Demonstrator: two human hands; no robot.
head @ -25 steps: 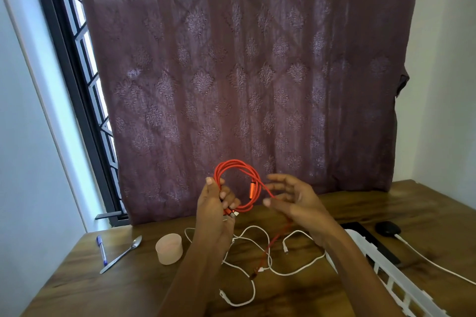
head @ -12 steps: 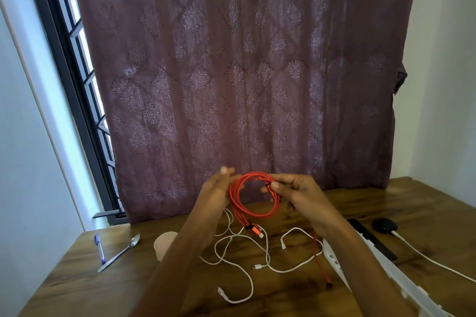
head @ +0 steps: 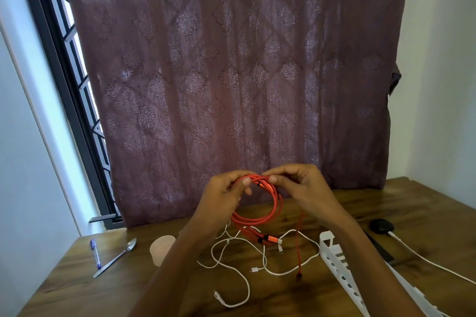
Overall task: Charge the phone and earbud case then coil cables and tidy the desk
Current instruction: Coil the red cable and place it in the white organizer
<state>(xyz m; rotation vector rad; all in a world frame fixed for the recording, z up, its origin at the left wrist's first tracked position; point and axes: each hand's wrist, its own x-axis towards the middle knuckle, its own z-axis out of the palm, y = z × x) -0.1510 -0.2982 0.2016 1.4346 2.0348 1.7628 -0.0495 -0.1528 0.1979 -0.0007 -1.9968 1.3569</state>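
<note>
Coiling at the desk: we are holding a red cable [head: 257, 221], wound into a loop, above the wooden desk [head: 77, 280] in front of the curtain [head: 231, 72]. Our left hand [head: 221, 193] is pinching the top of the loop between thumb and fingers. Our right hand [head: 301, 185] is pinching it just beside, so the fingertips are almost meeting. One red end is hanging down to the wood.

Below the hands, white cables [head: 253, 269] are lying tangled; we cannot tell how many. One pink cup [head: 162, 249], one spoon [head: 116, 257] and one pen [head: 95, 253] are sitting to the left, with bare wood showing toward the near left edge. One white rack [head: 342, 270] is running under our right forearm. One black round object [head: 381, 225] is lying near the right edge.
</note>
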